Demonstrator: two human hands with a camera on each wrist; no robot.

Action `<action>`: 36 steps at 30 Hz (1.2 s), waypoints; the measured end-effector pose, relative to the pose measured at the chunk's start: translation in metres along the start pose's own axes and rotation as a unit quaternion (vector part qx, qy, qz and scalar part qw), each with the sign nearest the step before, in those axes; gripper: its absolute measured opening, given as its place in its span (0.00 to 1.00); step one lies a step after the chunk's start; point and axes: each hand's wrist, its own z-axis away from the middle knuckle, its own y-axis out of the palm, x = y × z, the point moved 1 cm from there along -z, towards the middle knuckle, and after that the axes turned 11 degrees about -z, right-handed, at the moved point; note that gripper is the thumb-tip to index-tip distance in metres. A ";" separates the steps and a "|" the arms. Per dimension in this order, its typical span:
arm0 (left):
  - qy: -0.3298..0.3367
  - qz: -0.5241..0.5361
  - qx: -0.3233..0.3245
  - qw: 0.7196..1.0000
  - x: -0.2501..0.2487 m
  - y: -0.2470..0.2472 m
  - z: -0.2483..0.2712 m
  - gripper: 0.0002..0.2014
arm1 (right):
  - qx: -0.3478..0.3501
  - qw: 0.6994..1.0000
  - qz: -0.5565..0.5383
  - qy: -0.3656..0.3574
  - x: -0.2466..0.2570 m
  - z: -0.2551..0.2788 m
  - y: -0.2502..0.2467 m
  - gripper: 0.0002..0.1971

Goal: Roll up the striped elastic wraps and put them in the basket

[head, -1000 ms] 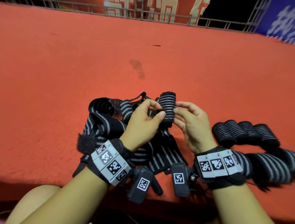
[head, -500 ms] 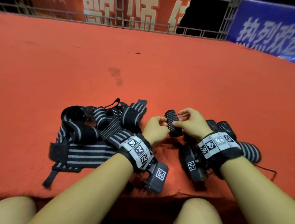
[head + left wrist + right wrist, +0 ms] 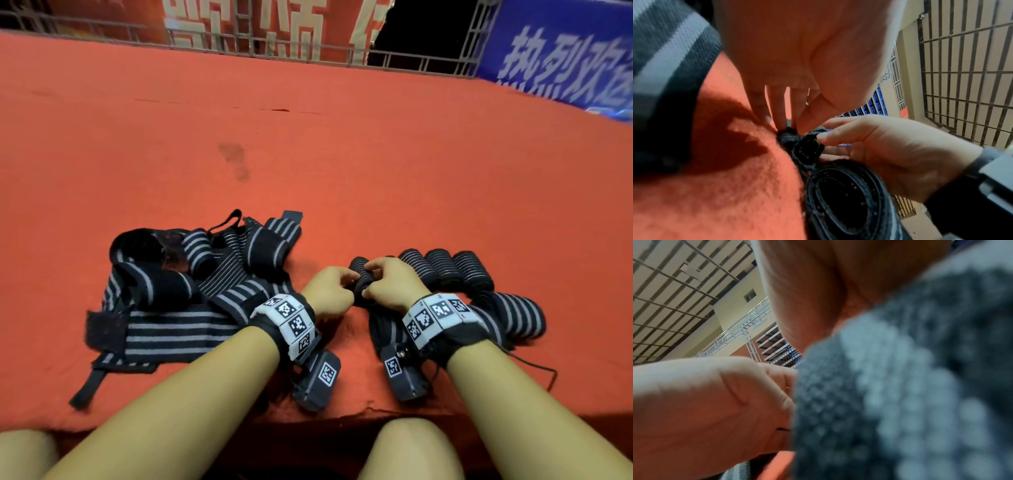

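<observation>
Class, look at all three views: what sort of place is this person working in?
Probably an indoor sports hall or event arena: a wide red carpeted platform, metal railings hung with large printed banners, and rows of blue spectator seats under a high grid ceiling.

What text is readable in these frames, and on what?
"热烈欢": white, on the blue banner; the next character is cut off by the frame edge.
Red banner: large white characters with their tops cropped, not readable.
Wristbands: square code tags; the small print beside them is too small to read.
Wraps: no text seen.
</observation>
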 end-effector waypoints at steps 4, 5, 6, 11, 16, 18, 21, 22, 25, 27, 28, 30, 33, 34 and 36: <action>0.014 -0.021 0.022 0.999 -0.007 -0.014 0.011 0.25 | -0.005 1.000 -0.021 0.017 0.007 0.005 -0.009 0.28; 0.019 -0.036 0.022 0.999 -0.009 -0.018 0.014 0.25 | -0.008 1.000 -0.022 0.017 0.008 0.008 -0.012 0.28; 0.026 -0.054 0.020 0.998 -0.011 -0.023 0.019 0.26 | -0.010 1.000 -0.021 0.017 0.009 0.011 -0.014 0.27; 0.046 -0.134 0.009 0.990 -0.008 -0.048 0.045 0.28 | -0.029 0.999 -0.038 0.005 0.018 0.030 -0.018 0.22; 0.050 -0.228 -0.058 0.971 0.009 -0.080 0.066 0.23 | -0.059 0.993 -0.076 -0.067 0.053 0.046 -0.002 0.15; 0.037 -0.269 -0.075 0.960 0.023 -0.093 0.075 0.22 | -0.037 0.990 -0.103 -0.089 0.071 0.049 0.014 0.14; -0.010 -0.379 -0.051 0.924 0.049 -0.107 0.096 0.27 | -0.016 0.987 -0.124 -0.101 0.089 0.054 0.042 0.15; -0.020 -0.403 -0.042 0.914 0.058 -0.110 0.103 0.29 | -0.009 0.987 -0.122 -0.099 0.093 0.054 0.052 0.15; -0.025 -0.407 -0.058 0.911 0.086 -0.118 0.117 0.34 | 0.024 0.992 -0.103 -0.074 0.099 0.055 0.081 0.20; -0.021 -0.385 -0.086 0.919 0.099 -0.120 0.120 0.33 | 0.048 0.995 -0.072 -0.043 0.097 0.054 0.094 0.27; -0.020 -0.373 -0.097 0.922 0.105 -0.121 0.120 0.32 | 0.061 0.996 -0.048 -0.032 0.096 0.054 0.099 0.30; -0.019 -0.353 -0.108 0.929 0.112 -0.123 0.122 0.30 | 0.078 0.997 -0.010 -0.017 0.094 0.055 0.106 0.36; -0.018 -0.312 -0.125 0.942 0.117 -0.125 0.125 0.24 | 0.064 0.998 0.010 -0.008 0.087 0.055 0.110 0.35; -0.018 -0.292 -0.136 0.946 0.117 -0.126 0.127 0.22 | 0.054 0.998 0.008 -0.004 0.082 0.053 0.110 0.33; -0.014 -0.262 -0.174 0.949 0.117 -0.131 0.130 0.20 | 0.032 0.999 -0.017 0.007 0.072 0.050 0.108 0.27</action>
